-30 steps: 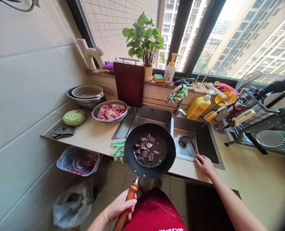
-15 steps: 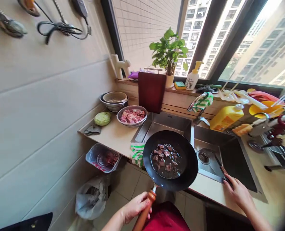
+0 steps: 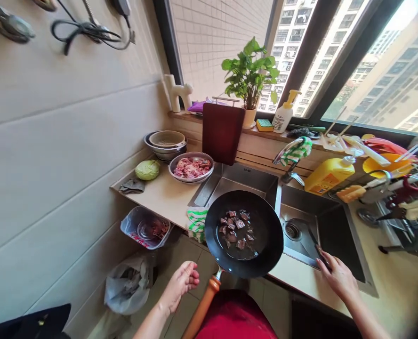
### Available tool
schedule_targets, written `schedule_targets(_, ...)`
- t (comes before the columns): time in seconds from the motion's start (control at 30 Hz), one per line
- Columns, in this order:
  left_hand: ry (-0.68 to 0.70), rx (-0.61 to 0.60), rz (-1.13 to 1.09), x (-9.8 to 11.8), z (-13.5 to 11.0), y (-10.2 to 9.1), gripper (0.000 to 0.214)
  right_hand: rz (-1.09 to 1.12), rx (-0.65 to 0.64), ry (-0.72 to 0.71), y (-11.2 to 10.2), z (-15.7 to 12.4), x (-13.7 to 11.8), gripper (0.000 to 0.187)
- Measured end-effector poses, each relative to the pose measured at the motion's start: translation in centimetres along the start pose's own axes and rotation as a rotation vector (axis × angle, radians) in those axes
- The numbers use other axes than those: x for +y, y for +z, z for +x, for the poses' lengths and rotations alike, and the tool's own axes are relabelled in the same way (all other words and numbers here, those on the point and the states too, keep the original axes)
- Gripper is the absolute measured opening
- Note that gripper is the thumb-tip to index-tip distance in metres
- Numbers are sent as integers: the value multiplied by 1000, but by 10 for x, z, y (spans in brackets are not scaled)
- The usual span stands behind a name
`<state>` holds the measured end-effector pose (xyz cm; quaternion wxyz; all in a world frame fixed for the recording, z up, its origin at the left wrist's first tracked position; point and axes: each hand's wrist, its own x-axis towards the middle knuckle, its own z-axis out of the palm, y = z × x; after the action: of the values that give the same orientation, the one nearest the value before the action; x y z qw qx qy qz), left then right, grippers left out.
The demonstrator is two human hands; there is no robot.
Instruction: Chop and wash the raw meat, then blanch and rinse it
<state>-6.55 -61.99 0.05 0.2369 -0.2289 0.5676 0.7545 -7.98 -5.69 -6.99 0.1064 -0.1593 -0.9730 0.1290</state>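
My left hand (image 3: 181,285) is in the air just left of the pan's wooden handle (image 3: 201,308), off it, its fingers loosely curled with nothing in them. The black frying pan (image 3: 270,235) rests over the front edge of the sink, its handle pointing toward my body. Browned chunks of meat (image 3: 240,224) lie in its middle in a shiny liquid. My right hand (image 3: 338,275) grips the dark handle of a knife (image 3: 322,254) at the front rim of the right basin. The knife's blade reaches over that basin.
A bowl of raw meat (image 3: 191,168), a cabbage (image 3: 147,170) and stacked bowls (image 3: 165,144) stand on the left counter. A tub (image 3: 127,226) of scraps hangs below its edge, above a bin bag (image 3: 124,301). The faucet (image 3: 291,174) and a yellow bottle (image 3: 331,175) stand behind the sink.
My left hand has let go of the pan's handle and moved up and left. My right hand still holds the knife. The whole view has shifted slightly.
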Motion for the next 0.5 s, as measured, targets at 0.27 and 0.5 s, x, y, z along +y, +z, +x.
schedule_targets(0.27, 16, 180, -15, 12, -2, 0, 52, 149, 224, -205, -25, 33, -55, 45)
schedule_targets(0.5, 6, 311, 12, 12, -27, -28, 53, 335, 283, -422, -61, 57, -179, 28)
